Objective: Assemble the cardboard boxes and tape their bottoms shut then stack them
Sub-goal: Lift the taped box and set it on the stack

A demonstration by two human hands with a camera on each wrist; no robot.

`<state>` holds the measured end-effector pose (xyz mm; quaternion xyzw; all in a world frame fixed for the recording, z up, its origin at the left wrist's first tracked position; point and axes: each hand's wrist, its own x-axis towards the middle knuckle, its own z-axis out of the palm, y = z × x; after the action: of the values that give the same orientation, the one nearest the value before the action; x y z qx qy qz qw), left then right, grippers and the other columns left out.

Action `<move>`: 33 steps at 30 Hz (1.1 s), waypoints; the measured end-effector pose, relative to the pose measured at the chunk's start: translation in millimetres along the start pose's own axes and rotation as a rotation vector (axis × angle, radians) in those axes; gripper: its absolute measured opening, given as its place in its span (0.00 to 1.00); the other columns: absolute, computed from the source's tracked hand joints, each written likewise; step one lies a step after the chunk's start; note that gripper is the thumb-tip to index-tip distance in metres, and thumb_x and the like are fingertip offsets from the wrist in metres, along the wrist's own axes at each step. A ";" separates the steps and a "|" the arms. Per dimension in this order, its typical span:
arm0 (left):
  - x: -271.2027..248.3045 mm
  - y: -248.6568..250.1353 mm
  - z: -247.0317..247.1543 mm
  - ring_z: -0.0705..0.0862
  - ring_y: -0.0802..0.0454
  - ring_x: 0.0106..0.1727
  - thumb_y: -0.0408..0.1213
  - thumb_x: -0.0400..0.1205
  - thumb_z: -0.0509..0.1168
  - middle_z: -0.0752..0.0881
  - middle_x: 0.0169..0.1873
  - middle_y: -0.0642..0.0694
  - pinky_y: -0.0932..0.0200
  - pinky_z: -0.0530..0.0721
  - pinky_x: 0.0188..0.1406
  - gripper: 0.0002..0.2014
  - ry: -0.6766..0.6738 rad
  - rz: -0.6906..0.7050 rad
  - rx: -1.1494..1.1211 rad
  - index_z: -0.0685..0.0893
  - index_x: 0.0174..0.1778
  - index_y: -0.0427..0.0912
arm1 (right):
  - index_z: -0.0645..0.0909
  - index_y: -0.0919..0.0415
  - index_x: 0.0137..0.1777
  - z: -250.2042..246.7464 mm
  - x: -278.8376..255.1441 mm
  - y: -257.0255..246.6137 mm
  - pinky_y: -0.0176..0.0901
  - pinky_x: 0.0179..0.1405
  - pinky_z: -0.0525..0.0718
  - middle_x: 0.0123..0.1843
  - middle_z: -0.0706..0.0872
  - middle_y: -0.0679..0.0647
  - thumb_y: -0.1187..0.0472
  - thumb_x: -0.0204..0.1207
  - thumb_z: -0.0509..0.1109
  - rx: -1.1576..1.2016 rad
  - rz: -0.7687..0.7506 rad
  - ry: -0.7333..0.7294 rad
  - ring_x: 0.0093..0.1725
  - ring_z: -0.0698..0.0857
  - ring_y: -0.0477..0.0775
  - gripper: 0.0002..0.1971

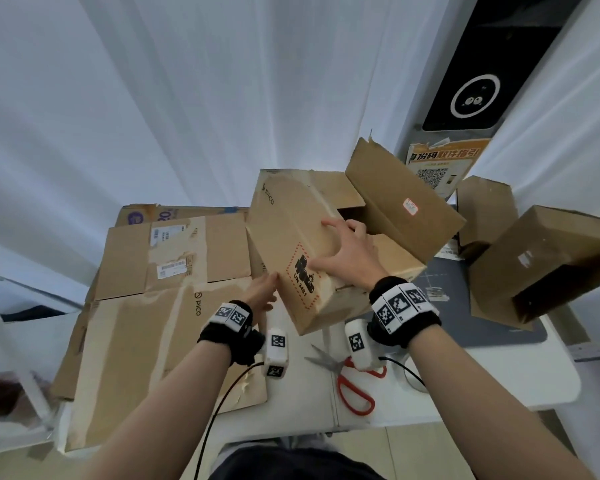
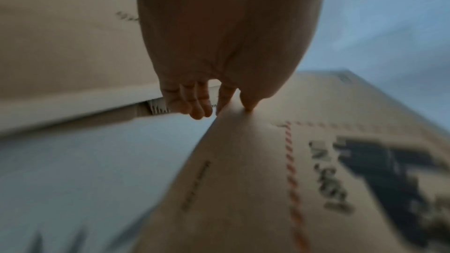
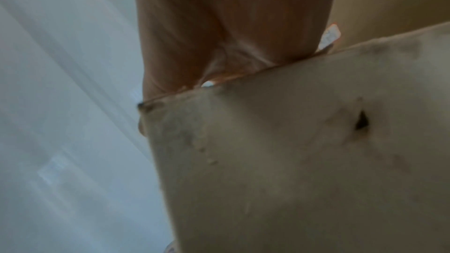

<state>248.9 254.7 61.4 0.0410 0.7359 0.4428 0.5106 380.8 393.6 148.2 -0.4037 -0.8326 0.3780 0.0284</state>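
Note:
A brown cardboard box [image 1: 291, 223] printed with PICO and a red-dashed UN 3481 label is held tilted above the white table [image 1: 499, 375]. My right hand [image 1: 343, 247] grips its upper ridge, thumb on the printed face and fingers spread over the far side. My left hand [image 1: 265, 289] pinches the box's lower left edge; in the left wrist view the thumb [image 2: 248, 105] lies on the printed face of the box [image 2: 243, 180] and the fingers reach behind it. One long flap [image 1: 402, 199] stands open at the box's far right end. The right wrist view shows only my palm [image 3: 219, 55] against a box edge [image 3: 292, 161].
Flattened cardboard sheets [image 1: 160, 327] are piled on the left of the table. Red-handled scissors [image 1: 350, 386] lie near the front edge under my right wrist. Assembled boxes [image 1: 548, 261] sit at the right on a grey mat [image 1: 444, 282]. A white curtain hangs behind.

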 end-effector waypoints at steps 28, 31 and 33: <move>15.3 5.9 50.4 0.64 0.28 0.81 0.79 0.50 0.74 0.58 0.87 0.47 0.25 0.60 0.77 0.70 -0.199 0.003 -0.003 0.45 0.86 0.67 | 0.84 0.41 0.48 -25.2 18.3 56.4 0.69 0.80 0.65 0.62 0.87 0.48 0.49 0.71 0.68 0.254 0.125 0.359 0.70 0.80 0.56 0.07; 20.5 2.9 50.5 0.63 0.29 0.82 0.76 0.51 0.74 0.57 0.87 0.44 0.29 0.61 0.77 0.69 -0.202 0.001 -0.046 0.46 0.86 0.66 | 0.83 0.45 0.53 -54.9 21.9 70.9 0.61 0.86 0.42 0.73 0.80 0.52 0.54 0.73 0.68 0.084 0.185 0.605 0.82 0.66 0.63 0.10; 23.5 1.4 50.9 0.63 0.31 0.82 0.75 0.53 0.74 0.57 0.87 0.43 0.31 0.61 0.79 0.68 -0.203 0.004 -0.061 0.46 0.87 0.64 | 0.78 0.50 0.68 -70.6 19.6 81.7 0.61 0.84 0.50 0.81 0.71 0.58 0.57 0.76 0.70 -0.001 0.322 0.638 0.84 0.61 0.65 0.19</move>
<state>277.3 298.6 41.2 0.0717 0.6664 0.4596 0.5827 445.7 481.7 140.1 -0.6274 -0.7078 0.2324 0.2269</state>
